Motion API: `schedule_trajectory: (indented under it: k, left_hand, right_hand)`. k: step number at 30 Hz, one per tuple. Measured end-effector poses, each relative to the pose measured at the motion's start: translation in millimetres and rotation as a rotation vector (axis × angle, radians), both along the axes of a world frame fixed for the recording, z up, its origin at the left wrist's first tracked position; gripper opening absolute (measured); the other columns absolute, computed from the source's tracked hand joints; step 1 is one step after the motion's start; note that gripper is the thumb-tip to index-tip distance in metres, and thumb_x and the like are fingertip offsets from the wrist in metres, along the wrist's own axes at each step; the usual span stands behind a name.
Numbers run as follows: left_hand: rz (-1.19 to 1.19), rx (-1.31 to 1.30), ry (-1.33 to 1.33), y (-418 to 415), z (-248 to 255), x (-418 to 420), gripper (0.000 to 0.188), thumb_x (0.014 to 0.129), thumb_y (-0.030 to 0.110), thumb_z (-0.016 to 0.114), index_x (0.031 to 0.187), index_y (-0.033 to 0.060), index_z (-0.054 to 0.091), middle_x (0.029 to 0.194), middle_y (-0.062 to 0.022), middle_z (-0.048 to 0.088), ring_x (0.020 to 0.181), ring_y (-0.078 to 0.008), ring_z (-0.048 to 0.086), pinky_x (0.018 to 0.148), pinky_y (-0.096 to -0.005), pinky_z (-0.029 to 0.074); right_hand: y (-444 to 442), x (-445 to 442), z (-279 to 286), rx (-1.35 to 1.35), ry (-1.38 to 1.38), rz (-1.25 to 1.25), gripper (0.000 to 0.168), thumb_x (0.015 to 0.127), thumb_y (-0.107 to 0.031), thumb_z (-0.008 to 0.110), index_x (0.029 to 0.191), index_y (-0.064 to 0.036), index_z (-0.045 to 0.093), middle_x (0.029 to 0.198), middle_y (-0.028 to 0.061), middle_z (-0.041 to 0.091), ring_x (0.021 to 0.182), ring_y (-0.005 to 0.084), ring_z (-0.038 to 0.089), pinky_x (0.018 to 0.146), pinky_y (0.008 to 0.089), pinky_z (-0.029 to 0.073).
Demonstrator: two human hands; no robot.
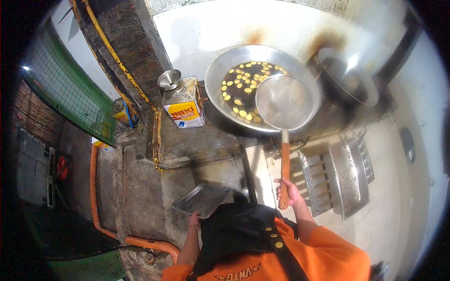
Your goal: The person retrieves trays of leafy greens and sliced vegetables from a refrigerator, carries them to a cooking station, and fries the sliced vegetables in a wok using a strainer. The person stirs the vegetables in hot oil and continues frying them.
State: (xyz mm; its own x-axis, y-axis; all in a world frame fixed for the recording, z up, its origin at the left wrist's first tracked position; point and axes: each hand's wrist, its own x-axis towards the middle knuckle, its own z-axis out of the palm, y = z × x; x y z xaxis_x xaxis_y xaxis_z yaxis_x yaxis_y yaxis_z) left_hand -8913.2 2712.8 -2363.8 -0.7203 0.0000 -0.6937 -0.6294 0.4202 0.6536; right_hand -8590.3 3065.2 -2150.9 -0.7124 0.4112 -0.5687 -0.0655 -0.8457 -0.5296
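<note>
My right hand [291, 191] is closed around the wooden handle of a large round mesh skimmer [284, 102]. The skimmer's mesh overlaps the right part of a wide metal wok [218, 73]; whether it touches the oil, I cannot tell. Many yellow, oval pieces of food [248, 90] float in the dark oil, mostly left of and behind the skimmer. Low on the left, my left hand [195, 215] grips the near edge of a rectangular metal tray [202, 198], which looks empty. The fingers under the tray are hidden.
A cooking oil tin [184, 110] with a metal funnel [169, 79] on top stands left of the wok. A second, dark pan [346, 80] is at the right. Metal trays or racks [348, 179] hang on the right wall. Yellow pipes [121, 66] run along the left.
</note>
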Motion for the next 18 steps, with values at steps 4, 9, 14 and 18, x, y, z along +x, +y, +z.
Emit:
schedule_trajectory:
  k: [4, 9, 14, 18]
  left_hand:
    - [0.035, 0.029, -0.064, 6, 6, 5, 0.020, 0.061, 0.016, 0.064, 0.066, -0.0009, 0.056, 0.053, -0.0050, 0.046, 0.043, -0.0160, 0.042, 0.039, -0.0328, 0.029]
    - [-0.043, 0.063, -0.131, -19, -56, -16, 0.019, 0.062, 0.018, 0.064, 0.061, 0.0021, 0.054, 0.052, -0.0055, 0.045, 0.040, -0.0165, 0.040, 0.039, -0.0330, 0.028]
    - [-0.077, 0.071, -0.129, -7, -45, -8, 0.020, 0.066, 0.022, 0.062, 0.060, 0.0054, 0.053, 0.051, -0.0037, 0.042, 0.041, -0.0158, 0.037, 0.041, -0.0321, 0.027]
    - [-0.195, -0.050, -0.088, 1, 13, 3, 0.020, 0.069, 0.025, 0.060, 0.069, 0.0054, 0.060, 0.060, -0.0035, 0.046, 0.051, -0.0159, 0.041, 0.049, -0.0322, 0.033]
  right_hand:
    - [0, 0, -1, 0.022, -0.006, -0.005, 0.039, 0.094, -0.041, 0.041, 0.112, -0.007, 0.048, 0.062, 0.0029, 0.049, 0.051, 0.0161, 0.050, 0.047, 0.0317, 0.047]
    - [-1, -1, 1, 0.009, 0.003, 0.000, 0.040, 0.093, -0.041, 0.041, 0.112, -0.006, 0.049, 0.062, 0.0033, 0.050, 0.051, 0.0162, 0.050, 0.047, 0.0322, 0.046]
    - [-1, 0, 1, 0.019, -0.005, -0.001, 0.039, 0.093, -0.041, 0.041, 0.111, -0.007, 0.049, 0.062, 0.0030, 0.049, 0.051, 0.0163, 0.050, 0.048, 0.0322, 0.047]
    - [-2, -1, 2, 0.019, 0.000, 0.004, 0.039, 0.093, -0.041, 0.041, 0.111, -0.007, 0.049, 0.062, 0.0032, 0.050, 0.051, 0.0165, 0.050, 0.048, 0.0324, 0.047]
